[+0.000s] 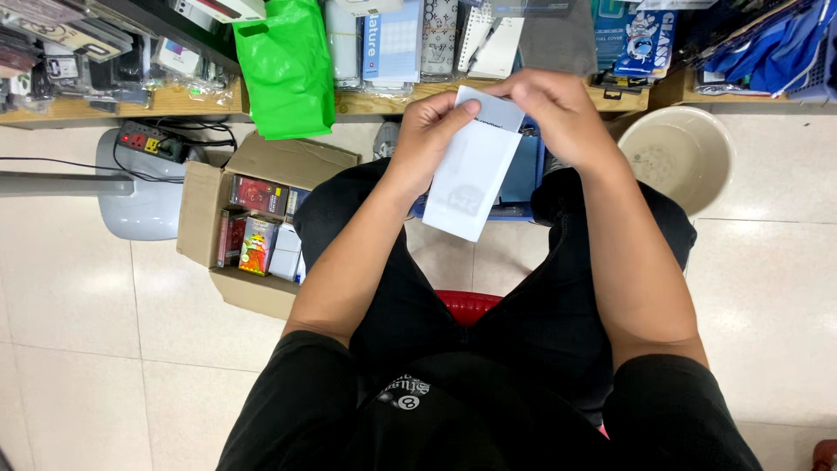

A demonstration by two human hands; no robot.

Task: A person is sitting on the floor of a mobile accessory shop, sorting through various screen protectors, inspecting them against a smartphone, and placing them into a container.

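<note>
Between the knees, above a red stool (468, 305), both hands grip a flat white package (471, 179): the left hand (432, 131) closes on its left edge with the thumb across the top, and the right hand (558, 109) curls over the upper end, perhaps working at the flap. Left of the legs an open cardboard box (228, 174) holds small colourful boxes. Farther off sit a beige basin (680, 153), a green plastic bag (288, 65) and a crowded wooden shelf (174, 100).

One head-worn view looks steeply down from close above the lap, facing the floor (767, 296) and a low shelf (200, 103).
</note>
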